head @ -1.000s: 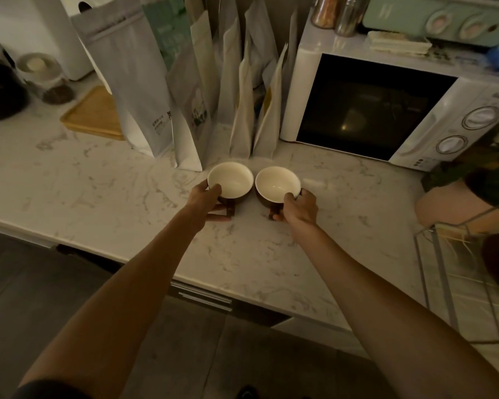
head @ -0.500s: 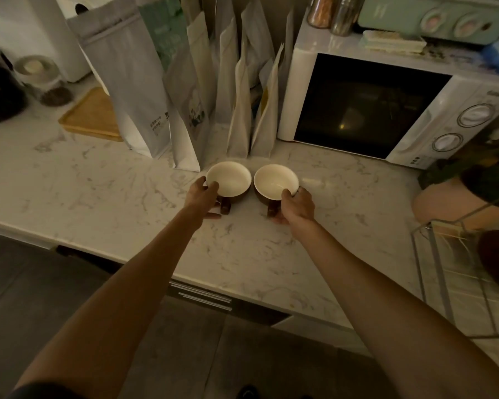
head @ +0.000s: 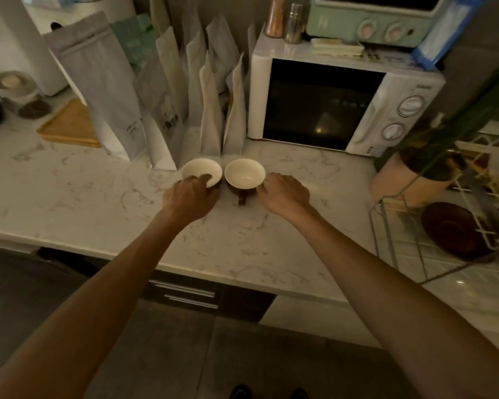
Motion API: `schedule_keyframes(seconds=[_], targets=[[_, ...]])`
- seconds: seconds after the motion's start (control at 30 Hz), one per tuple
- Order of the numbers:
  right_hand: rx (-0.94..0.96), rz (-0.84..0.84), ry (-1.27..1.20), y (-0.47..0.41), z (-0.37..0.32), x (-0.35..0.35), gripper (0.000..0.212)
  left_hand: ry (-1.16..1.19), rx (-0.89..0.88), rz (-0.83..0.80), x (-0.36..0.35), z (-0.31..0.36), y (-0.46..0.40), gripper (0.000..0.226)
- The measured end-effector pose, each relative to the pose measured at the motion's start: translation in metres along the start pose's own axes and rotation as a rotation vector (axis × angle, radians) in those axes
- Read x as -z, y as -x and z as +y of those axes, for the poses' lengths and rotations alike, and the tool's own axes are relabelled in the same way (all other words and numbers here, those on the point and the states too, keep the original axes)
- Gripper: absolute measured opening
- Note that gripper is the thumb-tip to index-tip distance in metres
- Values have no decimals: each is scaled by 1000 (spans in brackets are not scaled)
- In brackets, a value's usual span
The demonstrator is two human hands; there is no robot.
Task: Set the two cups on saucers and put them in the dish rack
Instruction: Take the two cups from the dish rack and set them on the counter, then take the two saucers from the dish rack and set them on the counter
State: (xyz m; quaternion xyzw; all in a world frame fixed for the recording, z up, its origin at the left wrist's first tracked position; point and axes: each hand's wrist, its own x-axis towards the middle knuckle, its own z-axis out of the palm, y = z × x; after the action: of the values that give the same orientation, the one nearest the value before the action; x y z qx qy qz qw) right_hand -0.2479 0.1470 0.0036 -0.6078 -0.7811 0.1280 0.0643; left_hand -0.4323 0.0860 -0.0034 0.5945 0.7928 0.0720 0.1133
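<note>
Two brown cups with white insides stand side by side on the marble counter. My left hand [head: 189,198] covers the near side of the left cup [head: 201,170], with the thumb hooked over its rim. My right hand [head: 284,194] is at the right side of the right cup [head: 244,172], thumb and forefinger touching its rim and wall. That cup's handle [head: 242,199] points toward me and is free. At the far right, a dark brown saucer [head: 450,228] lies inside the wire dish rack [head: 386,226]. I see only one saucer.
Several upright paper bags [head: 211,110] stand right behind the cups. A white microwave [head: 323,105] is behind them to the right, and a pink plant pot [head: 401,185] stands by the rack. A wooden tray [head: 69,125] lies at the left. The counter edge runs below my forearms.
My right hand has slid off the cup's handle to its right side, leaving the handle bare. My left thumb has moved up over the left cup's rim. Both cups stay in place.
</note>
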Motion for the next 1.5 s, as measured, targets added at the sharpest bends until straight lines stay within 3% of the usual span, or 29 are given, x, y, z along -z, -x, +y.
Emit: schedule_keyframes(seconds=[0.13, 0.3, 0.43, 0.53, 0.63, 0.87, 0.97, 1.03, 1.3, 1.5], targets=[[149, -80, 134, 38, 20, 28, 42, -140, -260, -124, 3, 29, 31, 54], [243, -368, 200, 89, 60, 52, 57, -236, -347, -433, 6, 73, 73, 61], [246, -535, 133, 136, 92, 70, 64, -184, -450, -451, 2, 113, 118, 59], [251, -580, 67, 178, 120, 85, 63, -165, -552, -465, -2, 143, 152, 56], [214, -608, 3, 216, 156, 99, 62, -97, -651, -576, -4, 177, 184, 53], [-43, -570, -11, 258, 251, 134, 65, 139, -828, -604, -35, 272, 220, 54], [-147, -452, -19, 263, 288, 145, 62, 336, -742, -587, -55, 309, 225, 56], [-204, -330, -91, 262, 310, 149, 58, 545, -585, -630, -68, 333, 224, 57], [-489, 144, -659, 225, 374, 134, 40, 1046, -60, -431, -97, 403, 186, 56], [-630, 235, -859, 187, 393, 115, 40, 1195, 191, -270, -112, 424, 142, 55]])
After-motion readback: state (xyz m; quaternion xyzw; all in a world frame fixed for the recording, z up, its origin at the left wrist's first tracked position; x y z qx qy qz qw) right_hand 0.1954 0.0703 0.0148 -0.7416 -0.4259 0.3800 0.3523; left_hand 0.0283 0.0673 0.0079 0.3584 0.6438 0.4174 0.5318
